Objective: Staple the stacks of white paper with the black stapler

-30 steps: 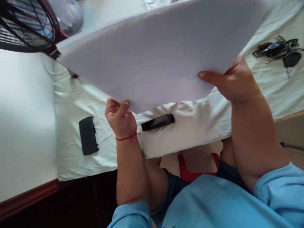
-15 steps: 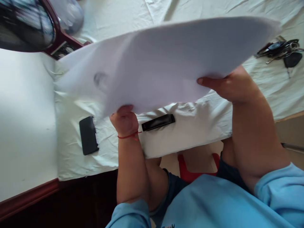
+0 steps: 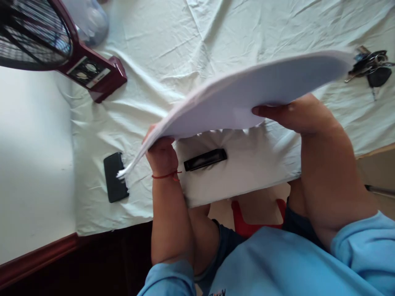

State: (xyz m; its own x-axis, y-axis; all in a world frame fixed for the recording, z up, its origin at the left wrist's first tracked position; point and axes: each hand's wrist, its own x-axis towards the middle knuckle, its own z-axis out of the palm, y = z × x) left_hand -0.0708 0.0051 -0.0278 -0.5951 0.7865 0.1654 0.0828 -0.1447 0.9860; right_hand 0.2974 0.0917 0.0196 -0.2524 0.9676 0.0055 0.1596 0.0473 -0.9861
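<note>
A stack of white paper sheets (image 3: 228, 102) is held up over the table, bowed into a curve. At its left end my left hand (image 3: 162, 154) grips the near edge, thumb on top and some fingers hidden behind the sheets. My right hand (image 3: 302, 115) pinches the near edge on the right, its thumb flat on the paper and its other fingers out of sight underneath. Below the paper, between my forearms, a black stapler-like object (image 3: 205, 159) lies on the cloth. The paper's left corner overlaps a black phone (image 3: 114, 179) in my view.
A dark red electric fly swatter (image 3: 95, 78) lies at the upper left, with a clear plastic bag (image 3: 92, 24) behind it. A bunch of keys (image 3: 373, 65) rests at the far right. Pale wrinkled cloth (image 3: 160, 61) covers the table. A red stool (image 3: 240, 224) shows below the table edge.
The paper's far edge has come down toward me and its left part has swung from spread out to nearly edge-on. More of the swatter's handle shows. Both hands keep their grip.
</note>
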